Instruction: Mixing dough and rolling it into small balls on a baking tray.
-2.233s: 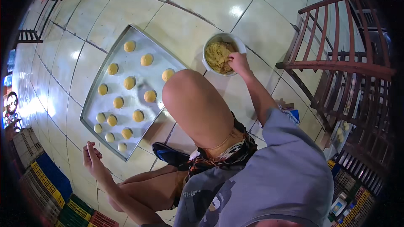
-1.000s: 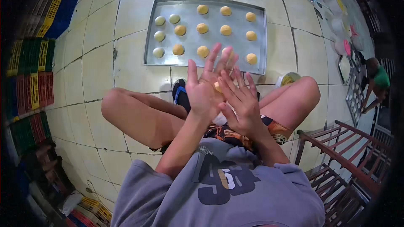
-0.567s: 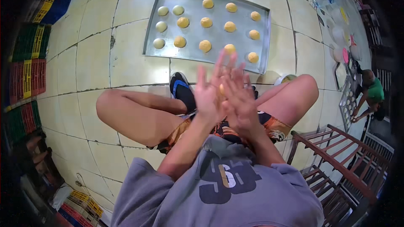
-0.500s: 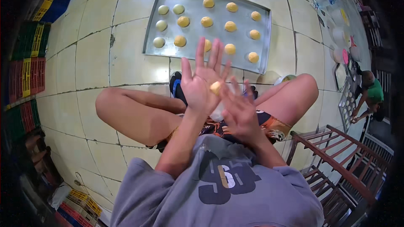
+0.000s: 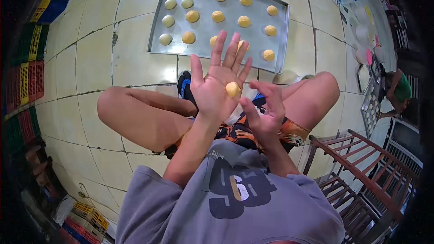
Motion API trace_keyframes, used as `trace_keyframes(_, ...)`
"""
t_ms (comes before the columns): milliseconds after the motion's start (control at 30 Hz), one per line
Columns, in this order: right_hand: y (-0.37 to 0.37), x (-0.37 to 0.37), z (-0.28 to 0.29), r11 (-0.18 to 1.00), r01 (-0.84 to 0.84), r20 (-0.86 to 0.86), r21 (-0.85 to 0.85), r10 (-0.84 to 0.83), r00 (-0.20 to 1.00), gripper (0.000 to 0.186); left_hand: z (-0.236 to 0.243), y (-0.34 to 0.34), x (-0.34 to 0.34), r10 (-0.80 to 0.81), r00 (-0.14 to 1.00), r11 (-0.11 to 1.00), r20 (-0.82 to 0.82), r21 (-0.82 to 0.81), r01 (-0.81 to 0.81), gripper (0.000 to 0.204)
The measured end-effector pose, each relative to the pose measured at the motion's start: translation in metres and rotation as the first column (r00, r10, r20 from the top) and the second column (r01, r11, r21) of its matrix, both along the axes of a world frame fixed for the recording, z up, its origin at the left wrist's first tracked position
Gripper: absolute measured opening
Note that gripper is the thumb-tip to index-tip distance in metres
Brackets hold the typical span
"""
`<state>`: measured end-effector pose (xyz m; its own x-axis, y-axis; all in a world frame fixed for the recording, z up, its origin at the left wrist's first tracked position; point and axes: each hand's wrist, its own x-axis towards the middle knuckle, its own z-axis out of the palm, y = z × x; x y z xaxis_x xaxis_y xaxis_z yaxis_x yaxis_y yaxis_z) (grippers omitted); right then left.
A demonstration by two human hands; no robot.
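Figure: shaping a dough ball between the palms, seen from the head camera. The person sits cross-legged on the tiled floor. The left hand is raised, palm open toward the camera, its fingers spread wide and straight; the small yellow dough ball rests on the palm just below the base of those fingers. The right hand hangs just beside it, slightly lower, its fingers loosely curled and parted, their tips near the ball but apparently not touching it; neither hand pinches anything.

Step in hand, as judged: rolling looks finished or nearly so, since the ball is already round and the palms are apart. The next move calls for picking the ball up gently, with light pressure so the soft dough keeps its shape, and setting it in a free spot on the metal baking tray.

The tray lies on the floor beyond the left fingertips, carrying rows of similar dough balls; its near edge sits just behind the raised fingers. A red-brown wooden rail stands to the right of the right hand.
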<state>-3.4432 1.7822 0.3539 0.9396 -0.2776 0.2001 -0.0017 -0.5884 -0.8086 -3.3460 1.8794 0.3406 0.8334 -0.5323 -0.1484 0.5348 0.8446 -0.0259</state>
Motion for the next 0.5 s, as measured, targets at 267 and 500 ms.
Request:
trace_keyframes(267,0.008,0.015,-0.024,0.546,0.146,-0.193,0.825,0.029,0.981,0.032,-0.003,0.008,0.001,0.113,0.967,0.928,0.227,0.325,-0.185,0.076)
trace_keyframes(500,-0.005,0.025,-0.024,0.088,0.245,-0.254,0.966,0.118,0.96,0.032,-0.066,0.069,0.052,0.285,0.956,0.556,0.064,0.802,-0.219,0.061)
